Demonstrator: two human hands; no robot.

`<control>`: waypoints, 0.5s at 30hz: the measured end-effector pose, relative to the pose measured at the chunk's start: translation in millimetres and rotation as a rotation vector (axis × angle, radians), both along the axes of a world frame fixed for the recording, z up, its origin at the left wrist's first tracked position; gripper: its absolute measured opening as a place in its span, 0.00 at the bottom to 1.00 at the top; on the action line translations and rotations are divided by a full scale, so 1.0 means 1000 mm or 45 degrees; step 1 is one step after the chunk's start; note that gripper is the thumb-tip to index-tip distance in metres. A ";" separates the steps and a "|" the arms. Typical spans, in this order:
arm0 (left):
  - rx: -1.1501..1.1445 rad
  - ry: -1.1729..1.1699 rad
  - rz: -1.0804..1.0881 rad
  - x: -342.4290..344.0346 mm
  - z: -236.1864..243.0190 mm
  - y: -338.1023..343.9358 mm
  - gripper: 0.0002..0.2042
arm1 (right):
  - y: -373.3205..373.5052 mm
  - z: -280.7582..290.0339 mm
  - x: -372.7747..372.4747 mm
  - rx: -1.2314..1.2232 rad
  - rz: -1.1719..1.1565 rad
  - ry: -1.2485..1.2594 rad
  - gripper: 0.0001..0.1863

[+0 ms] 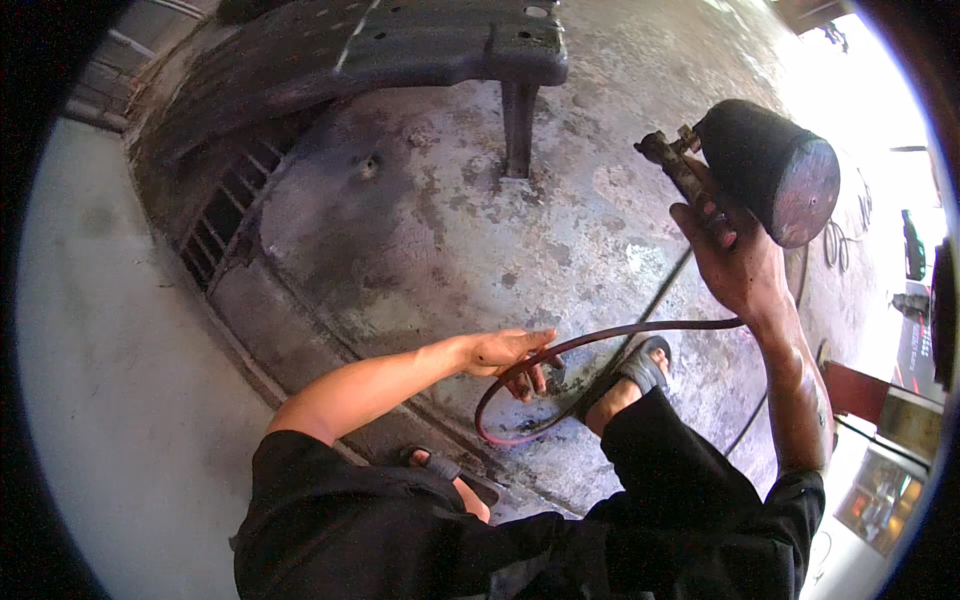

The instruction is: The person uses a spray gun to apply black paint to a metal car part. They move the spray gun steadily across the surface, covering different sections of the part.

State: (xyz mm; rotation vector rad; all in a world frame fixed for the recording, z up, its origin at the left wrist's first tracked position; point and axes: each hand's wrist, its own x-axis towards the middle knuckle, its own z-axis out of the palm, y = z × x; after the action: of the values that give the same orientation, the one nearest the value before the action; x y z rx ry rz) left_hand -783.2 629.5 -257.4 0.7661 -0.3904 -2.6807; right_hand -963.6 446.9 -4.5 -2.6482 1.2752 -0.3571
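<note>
My right hand (742, 262), raised at the right, is wrapped round the handle of a spray gun (690, 185). A dark cylindrical cup (765, 170) is attached to the gun and lies tilted, its flat round end facing right. From below this hand a reddish hose (640, 328) arcs left and loops down. It crosses over the fingers of my left hand (510, 358), which is low in the middle with thumb stretched out and fingers apart, slightly bent. Whether the hose rests on those fingers, I cannot tell.
A large dark panel (440, 45) rests on a metal stand leg (518, 130) at the far side. A barred floor grate (228, 205) lies left, beside a pale wall (100, 330). My sandalled feet (630, 380) stand on stained concrete. A reddish metal beam (855, 390) is at right.
</note>
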 end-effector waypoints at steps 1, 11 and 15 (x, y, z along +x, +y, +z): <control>-0.051 0.009 -0.008 0.003 0.006 -0.003 0.29 | 0.003 0.006 0.000 -0.014 -0.023 -0.011 0.22; -0.370 -0.220 0.104 0.015 0.029 -0.004 0.25 | -0.008 0.036 0.030 0.116 -0.166 -0.042 0.20; -0.383 -0.200 0.127 0.013 0.035 0.003 0.25 | -0.019 0.041 0.038 0.084 -0.096 -0.051 0.21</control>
State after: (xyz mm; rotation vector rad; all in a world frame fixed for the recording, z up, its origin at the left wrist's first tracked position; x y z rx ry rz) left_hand -770.3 632.9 -222.8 0.8788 -0.7530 -2.4009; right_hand -925.2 428.0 36.9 -2.5309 1.3527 -0.3701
